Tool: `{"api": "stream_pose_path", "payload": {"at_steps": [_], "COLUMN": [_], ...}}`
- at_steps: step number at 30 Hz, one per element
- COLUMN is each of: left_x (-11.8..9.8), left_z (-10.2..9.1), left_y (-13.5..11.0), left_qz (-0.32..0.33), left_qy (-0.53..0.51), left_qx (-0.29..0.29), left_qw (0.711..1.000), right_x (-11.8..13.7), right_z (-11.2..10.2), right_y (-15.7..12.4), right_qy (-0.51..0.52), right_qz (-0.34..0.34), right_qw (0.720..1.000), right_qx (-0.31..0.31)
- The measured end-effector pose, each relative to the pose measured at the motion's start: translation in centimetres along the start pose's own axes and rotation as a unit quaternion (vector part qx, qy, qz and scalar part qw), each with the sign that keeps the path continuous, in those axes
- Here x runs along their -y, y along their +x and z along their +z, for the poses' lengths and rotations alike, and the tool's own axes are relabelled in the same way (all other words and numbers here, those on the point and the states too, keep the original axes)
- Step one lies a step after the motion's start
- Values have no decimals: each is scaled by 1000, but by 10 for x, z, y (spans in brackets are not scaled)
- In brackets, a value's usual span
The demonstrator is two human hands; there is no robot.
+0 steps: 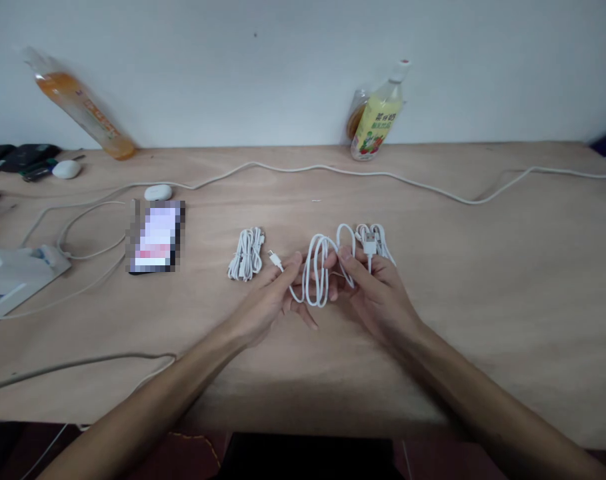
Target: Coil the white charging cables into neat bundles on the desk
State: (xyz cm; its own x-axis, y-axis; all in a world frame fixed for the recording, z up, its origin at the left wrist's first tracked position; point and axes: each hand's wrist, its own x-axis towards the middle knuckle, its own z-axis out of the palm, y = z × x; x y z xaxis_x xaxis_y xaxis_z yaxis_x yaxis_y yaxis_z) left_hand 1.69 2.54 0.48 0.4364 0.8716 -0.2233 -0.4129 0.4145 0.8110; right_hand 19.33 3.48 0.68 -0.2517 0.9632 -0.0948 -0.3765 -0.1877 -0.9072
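Above the wooden table, near its front-to-back middle, both hands are holding a loosely coiled white cable. The left hand is pinching one side of the coil between thumb and fingers, with a small plug projecting past the thumb. The right hand is pinching the other side between thumb and forefinger; a wider metal-ended plug is pointing up beside its fingers. Several loops are hanging between the hands.

Just beyond the left hand, a tied cable bundle is lying on the wood. A second bundle is lying behind the right hand, partly hidden by it. Further left, a phone is showing a lit, pixelated screen, and a white case is resting just behind it. Toward the wall, a long white cord is running across the table, and a yellow-labelled bottle is standing behind the cord.
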Motion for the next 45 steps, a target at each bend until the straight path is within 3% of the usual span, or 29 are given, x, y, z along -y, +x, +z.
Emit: {"api": "stream_pose_path", "payload": {"at_steps": [6,12,16,22,28,32,37,41,45], "left_x": [0,-8,-9,-2,-1,0,-1,-3,-6], "left_z": [-4,-3,1,5,5,6,8,6,6], "left_y": [0,-4,-4,-5,-5,-7,-7,-6,-5], "left_qz": [-36,-49,-51,2,35,33,44,37,18], "left_qy": [30,-16,22,72,124,148,188,141,106], "left_qx": [42,59,35,-38,-54,-77,-65,-68,-28], "left_qw": [998,997,998,997,990,986,979,987,994], "right_x": [-4,-9,-6,1,1,-1,-5,-7,-4], "right_z": [-4,-8,-8,-5,-8,-9,-10,-11,-9], "right_y": [1,0,-2,-1,2,2,3,2,-1], "right_qy": [-44,-76,-94,-135,-187,-175,-132,-122,-96], "right_qz": [-23,-30,-26,-37,-21,-16,-11,-16,-14], "right_qw": [999,996,993,989,981,984,990,991,994], "right_qx": [1,36,59,44,42,39,51,48,45]}}
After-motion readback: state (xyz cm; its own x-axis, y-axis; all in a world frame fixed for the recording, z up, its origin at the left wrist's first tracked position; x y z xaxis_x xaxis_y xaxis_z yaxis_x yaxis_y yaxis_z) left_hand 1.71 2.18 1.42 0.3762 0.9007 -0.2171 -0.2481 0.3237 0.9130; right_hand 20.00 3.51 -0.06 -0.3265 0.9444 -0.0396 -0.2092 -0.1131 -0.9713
